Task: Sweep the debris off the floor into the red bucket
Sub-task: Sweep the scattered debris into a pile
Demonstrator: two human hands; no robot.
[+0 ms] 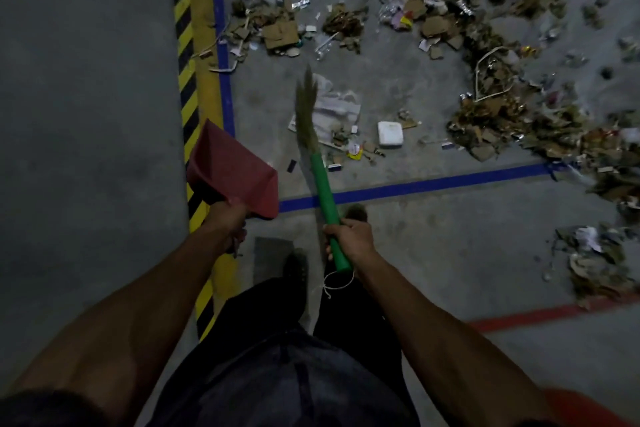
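My left hand (pixel 227 218) grips the handle of a red dustpan (pixel 230 172), held above the floor with its mouth pointing up and left. My right hand (pixel 349 237) grips the green handle of a grass broom (pixel 320 166); its bristles (pixel 306 107) point away from me over the floor. Debris (pixel 485 104) of torn cardboard, foil, paper and plastic lies scattered across the grey floor ahead and to the right. A white box (pixel 390 133) and crumpled paper (pixel 337 111) lie just past the bristles. No red bucket is in view.
Blue tape lines (pixel 433 184) frame the littered area. A yellow and black hazard stripe (pixel 185 55) runs along its left side, with bare grey floor (pixel 86 114) beyond. A red line (pixel 540 314) crosses at lower right. My feet (pixel 294 270) stand just behind the blue line.
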